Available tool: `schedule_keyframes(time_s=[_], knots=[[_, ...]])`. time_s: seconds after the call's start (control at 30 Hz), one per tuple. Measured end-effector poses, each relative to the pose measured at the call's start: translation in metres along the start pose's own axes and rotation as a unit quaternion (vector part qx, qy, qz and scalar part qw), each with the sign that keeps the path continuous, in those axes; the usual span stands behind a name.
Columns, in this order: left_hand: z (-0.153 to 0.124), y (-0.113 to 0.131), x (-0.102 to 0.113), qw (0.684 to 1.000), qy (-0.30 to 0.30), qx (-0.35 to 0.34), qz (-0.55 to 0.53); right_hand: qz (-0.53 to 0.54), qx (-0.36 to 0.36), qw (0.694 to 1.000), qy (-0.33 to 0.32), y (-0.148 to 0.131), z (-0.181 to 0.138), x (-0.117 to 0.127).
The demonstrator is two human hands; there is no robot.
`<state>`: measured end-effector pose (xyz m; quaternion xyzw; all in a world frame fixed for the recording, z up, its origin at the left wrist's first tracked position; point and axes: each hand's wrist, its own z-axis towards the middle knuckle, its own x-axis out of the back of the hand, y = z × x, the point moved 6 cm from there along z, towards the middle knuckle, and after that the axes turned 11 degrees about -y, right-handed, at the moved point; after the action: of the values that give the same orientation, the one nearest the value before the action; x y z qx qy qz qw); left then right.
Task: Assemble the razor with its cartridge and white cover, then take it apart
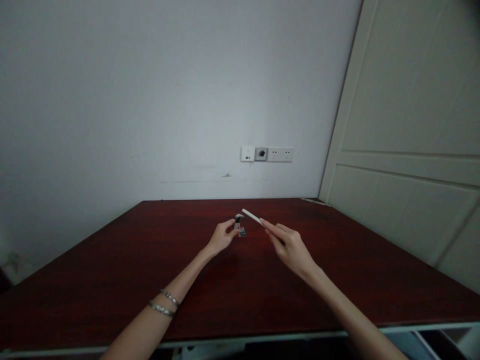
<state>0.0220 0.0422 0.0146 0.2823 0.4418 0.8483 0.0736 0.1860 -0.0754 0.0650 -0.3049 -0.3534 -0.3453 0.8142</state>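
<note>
Near the middle of the table, my left hand (222, 237) is closed on a small upright object with a black and silver top (238, 218). Its lower part is pale and mostly covered by my thumb and fingers, so its kind is unclear. My right hand (291, 247) pinches a slim white stick (250, 215) near its lower end. The stick slants up to the left, and its rounded tip is close to the small object's top; whether they touch I cannot tell. Just beside my left thumb is a small red and teal piece (242, 232), partly hidden.
A dark red wooden table (240, 290) stretches to the white wall (168, 100). On that wall is a row of sockets and switches (279, 155). A pale panelled door (408, 120) stands along the right side. A flat strip (314, 201) lies at the far right corner.
</note>
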Motion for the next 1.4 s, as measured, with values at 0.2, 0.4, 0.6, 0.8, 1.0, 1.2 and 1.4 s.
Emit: schedule_keyframes(time_s=[0.2, 0.4, 0.6, 0.8, 1.0, 1.2, 1.4], knots=[[0.001, -0.003, -0.003, 0.999, -0.017, 0.003, 0.029, -0.056, 0.026, 0.995, -0.075, -0.015, -0.001, -0.001], [0.001, -0.002, -0.005, 1.000, -0.023, -0.002, 0.017, -0.046, 0.005, 0.997, -0.059, -0.014, -0.001, -0.005], [0.001, 0.001, -0.005, 1.000, -0.019, 0.003, 0.003, -0.020, -0.013, 1.000, -0.009, -0.012, 0.001, -0.003], [0.000, -0.003, -0.006, 0.999, -0.030, -0.005, 0.016, -0.028, 0.002, 0.997, -0.072, -0.013, 0.004, -0.008], [0.000, -0.004, -0.007, 1.000, -0.023, -0.005, 0.015, -0.012, -0.047, 0.999, -0.006, -0.001, 0.005, 0.004], [-0.001, -0.005, -0.008, 1.000, -0.025, 0.003, 0.006, 0.005, -0.040, 0.999, -0.013, -0.002, 0.004, 0.006], [0.000, -0.007, -0.009, 0.999, -0.030, 0.010, 0.011, -0.024, -0.027, 0.999, -0.039, -0.005, 0.004, 0.001]])
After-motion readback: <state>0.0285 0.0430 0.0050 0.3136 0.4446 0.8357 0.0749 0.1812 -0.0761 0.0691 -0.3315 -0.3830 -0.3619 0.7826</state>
